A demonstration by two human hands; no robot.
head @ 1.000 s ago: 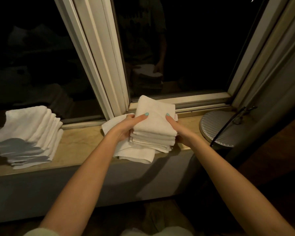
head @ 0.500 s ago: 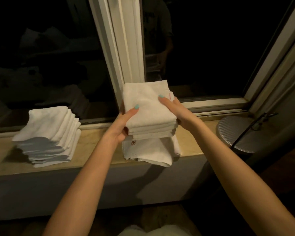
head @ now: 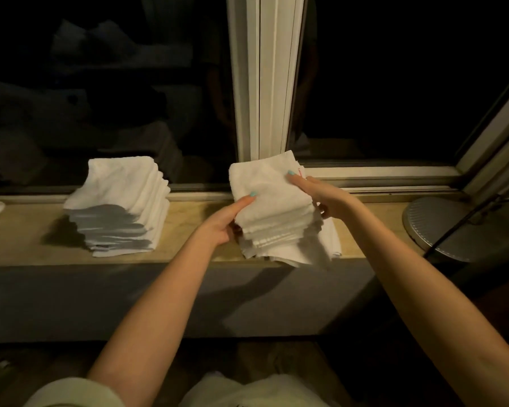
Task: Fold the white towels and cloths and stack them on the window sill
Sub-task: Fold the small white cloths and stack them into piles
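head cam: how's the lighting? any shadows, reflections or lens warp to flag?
Head view: dim warm light; black window glass with faint room reflections; a hard grey shadow covers the front of the resting towel stack; the held towel stack, gripped by left hand and right hand, is evenly lit; right window frame leans, likely wide-angle warp.

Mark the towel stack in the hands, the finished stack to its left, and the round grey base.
held towel stack (head: 269, 195): head view, middle of top towel.
finished towel stack (head: 121, 177): head view, lit top face.
round grey base (head: 423, 221): head view, ribbed top surface.
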